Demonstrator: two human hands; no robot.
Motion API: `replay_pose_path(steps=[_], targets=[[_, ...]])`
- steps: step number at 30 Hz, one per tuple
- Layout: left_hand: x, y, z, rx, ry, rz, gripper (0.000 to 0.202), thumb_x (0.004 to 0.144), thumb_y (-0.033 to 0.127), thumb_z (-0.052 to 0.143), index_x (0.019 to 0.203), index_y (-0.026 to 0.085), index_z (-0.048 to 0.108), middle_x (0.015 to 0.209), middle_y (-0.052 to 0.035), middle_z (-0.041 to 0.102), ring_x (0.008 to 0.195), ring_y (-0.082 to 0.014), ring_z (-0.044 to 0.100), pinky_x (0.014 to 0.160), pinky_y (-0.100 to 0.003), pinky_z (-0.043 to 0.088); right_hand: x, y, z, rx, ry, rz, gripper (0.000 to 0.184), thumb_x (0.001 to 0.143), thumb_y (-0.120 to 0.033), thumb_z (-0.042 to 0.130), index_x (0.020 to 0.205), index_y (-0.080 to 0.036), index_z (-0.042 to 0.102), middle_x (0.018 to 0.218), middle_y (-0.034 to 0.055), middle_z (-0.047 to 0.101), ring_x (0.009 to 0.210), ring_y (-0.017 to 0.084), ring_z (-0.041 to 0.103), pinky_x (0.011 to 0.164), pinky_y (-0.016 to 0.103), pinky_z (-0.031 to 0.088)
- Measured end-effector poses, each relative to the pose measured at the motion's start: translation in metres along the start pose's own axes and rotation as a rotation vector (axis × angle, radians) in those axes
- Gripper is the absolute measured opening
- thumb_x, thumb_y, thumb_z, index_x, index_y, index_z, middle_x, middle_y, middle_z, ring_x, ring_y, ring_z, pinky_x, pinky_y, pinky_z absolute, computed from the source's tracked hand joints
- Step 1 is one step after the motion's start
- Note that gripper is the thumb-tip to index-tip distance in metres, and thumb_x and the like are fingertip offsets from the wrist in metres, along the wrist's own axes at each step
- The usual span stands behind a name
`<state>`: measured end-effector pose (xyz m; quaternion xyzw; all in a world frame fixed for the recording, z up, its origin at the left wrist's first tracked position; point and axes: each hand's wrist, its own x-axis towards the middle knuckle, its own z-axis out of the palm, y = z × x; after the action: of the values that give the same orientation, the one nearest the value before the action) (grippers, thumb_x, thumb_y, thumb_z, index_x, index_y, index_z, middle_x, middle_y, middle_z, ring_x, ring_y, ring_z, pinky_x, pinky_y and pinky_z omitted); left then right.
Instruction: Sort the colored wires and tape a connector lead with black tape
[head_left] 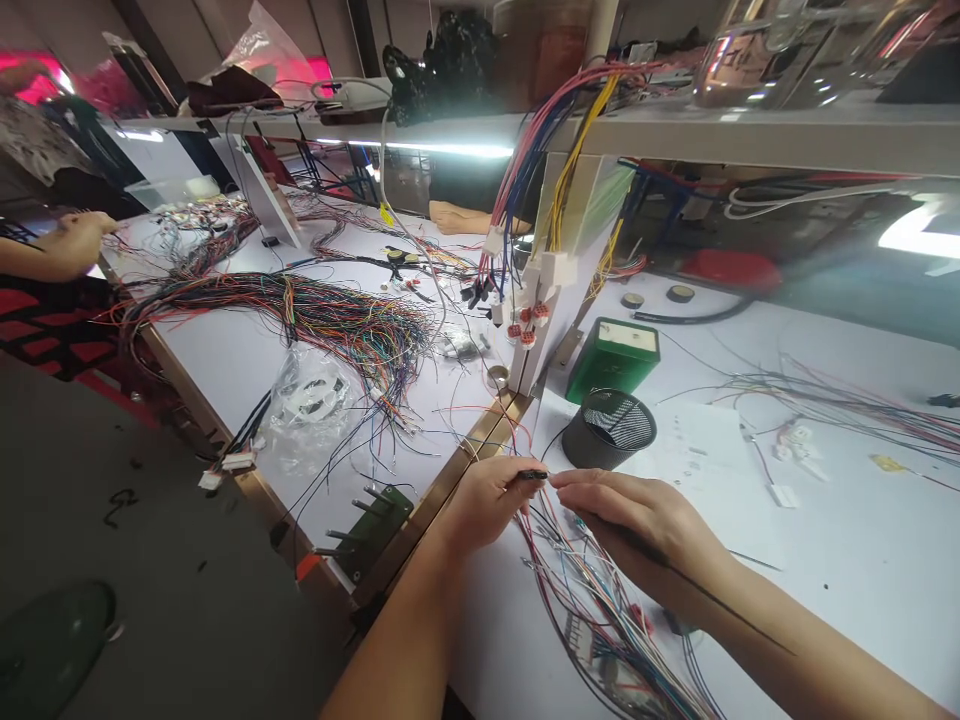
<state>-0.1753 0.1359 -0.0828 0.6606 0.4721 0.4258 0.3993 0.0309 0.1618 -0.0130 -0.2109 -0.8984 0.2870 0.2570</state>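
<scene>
black connector [533, 474], green box [619, 368]

Tube light [442, 149] glaring; floor [187, 600] dim; edges stretched.

L hand [480, 505] pinched btwn thumb & index, other fingers partly hidden. R hand [649, 515] just right of that grip, back up, fingers tog., tips pointing twd it. L forearm [409, 625] below grip, R forearm [795, 625] lower right; both bare.
</scene>
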Motion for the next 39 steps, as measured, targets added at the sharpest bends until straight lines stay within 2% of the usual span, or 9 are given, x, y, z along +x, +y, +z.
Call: replay_pose_path(steps=[6, 9, 13, 16, 24, 28, 33, 35, 39], targets=[[0.002, -0.018, 0.005, -0.379, 0.169, -0.125, 0.031, 0.084, 0.044, 0.064, 0.09, 0.013, 0.066, 0.058, 0.0008, 0.057, 0.051, -0.0115, 0.055, 0.053, -0.024, 0.044, 0.007, -0.005, 0.001, -0.124, 0.045, -0.114, 0.027, 0.094, -0.014, 0.043, 0.115, -0.022, 0.058, 0.119, 0.011, 0.064, 0.099, 0.02, 0.066, 0.082, 0.032, 0.056], [0.001, -0.015, 0.002, -0.336, 0.216, -0.084, 0.027, 0.085, 0.042, 0.064, 0.086, 0.015, 0.066, 0.059, 0.0005, 0.056, 0.053, -0.0113, 0.053, 0.053, -0.024, 0.043, 0.005, -0.004, 0.005, -0.173, 0.078, -0.177, 0.029, 0.093, -0.014, 0.043, 0.115, -0.022, 0.06, 0.118, 0.0107, 0.065, 0.098, 0.022, 0.066, 0.079, 0.034, 0.058], [0.0, -0.003, -0.006, -0.064, 0.112, 0.04, 0.023, 0.092, 0.034, 0.055, 0.086, 0.016, 0.067, 0.072, -0.0025, 0.059, 0.069, -0.0136, 0.052, 0.066, -0.026, 0.042, 0.007, 0.003, 0.001, 0.068, 0.195, 0.187, 0.013, 0.092, -0.024, 0.054, 0.098, -0.022, 0.065, 0.1, 0.0068, 0.07, 0.088, 0.019, 0.068, 0.074, 0.03, 0.057], [-0.001, 0.002, -0.007, 0.013, 0.01, 0.072, 0.025, 0.094, 0.031, 0.05, 0.076, 0.016, 0.059, 0.067, 0.0003, 0.048, 0.064, -0.0124, 0.043, 0.061, -0.025, 0.035, 0.02, 0.009, -0.014, 0.351, 0.163, 0.483, 0.018, 0.087, -0.037, 0.062, 0.088, -0.019, 0.064, 0.08, 0.0053, 0.07, 0.075, 0.019, 0.068, 0.065, 0.03, 0.057], [-0.001, 0.003, -0.004, -0.043, -0.069, 0.088, 0.034, 0.093, 0.035, 0.049, 0.064, 0.018, 0.044, 0.063, 0.0018, 0.036, 0.061, -0.0122, 0.034, 0.056, -0.026, 0.029, 0.042, 0.023, -0.034, 0.858, 0.033, 0.822, 0.034, 0.072, -0.042, 0.077, 0.082, -0.018, 0.056, 0.088, 0.0097, 0.071, 0.078, 0.02, 0.07, 0.066, 0.029, 0.059], [0.0, 0.0, -0.004, -0.038, -0.05, 0.025, 0.035, 0.093, 0.037, 0.049, 0.064, 0.017, 0.042, 0.064, 0.0023, 0.034, 0.061, -0.0115, 0.032, 0.056, -0.026, 0.027, 0.03, 0.013, -0.023, 0.691, 0.124, 0.72, 0.027, 0.081, -0.043, 0.067, 0.082, -0.019, 0.056, 0.086, 0.0086, 0.07, 0.08, 0.021, 0.069, 0.069, 0.032, 0.059], [0.001, -0.003, -0.004, -0.019, 0.021, 0.0, 0.033, 0.094, 0.036, 0.047, 0.068, 0.017, 0.049, 0.065, 0.002, 0.038, 0.063, -0.0117, 0.035, 0.06, -0.026, 0.028, 0.013, -0.004, -0.007, 0.034, 0.0, 0.153, 0.015, 0.093, -0.026, 0.049, 0.098, -0.024, 0.063, 0.094, 0.0049, 0.068, 0.084, 0.019, 0.065, 0.073, 0.033, 0.051], [0.001, -0.001, -0.005, -0.047, 0.013, -0.019, 0.033, 0.093, 0.037, 0.048, 0.068, 0.017, 0.049, 0.065, 0.002, 0.037, 0.063, -0.0118, 0.034, 0.059, -0.026, 0.027, 0.015, -0.003, -0.009, 0.039, 0.027, 0.165, 0.013, 0.093, -0.026, 0.05, 0.098, -0.025, 0.062, 0.093, 0.0044, 0.068, 0.082, 0.019, 0.065, 0.071, 0.032, 0.05], [0.002, 0.002, -0.007, -0.127, -0.033, -0.082, 0.033, 0.091, 0.038, 0.052, 0.065, 0.016, 0.049, 0.065, 0.002, 0.033, 0.063, -0.0118, 0.031, 0.058, -0.027, 0.025, 0.027, 0.002, -0.029, 0.491, 0.424, 0.438, 0.011, 0.09, -0.029, 0.055, 0.099, -0.025, 0.051, 0.076, 0.0011, 0.067, 0.069, 0.019, 0.063, 0.064, 0.032, 0.049]])
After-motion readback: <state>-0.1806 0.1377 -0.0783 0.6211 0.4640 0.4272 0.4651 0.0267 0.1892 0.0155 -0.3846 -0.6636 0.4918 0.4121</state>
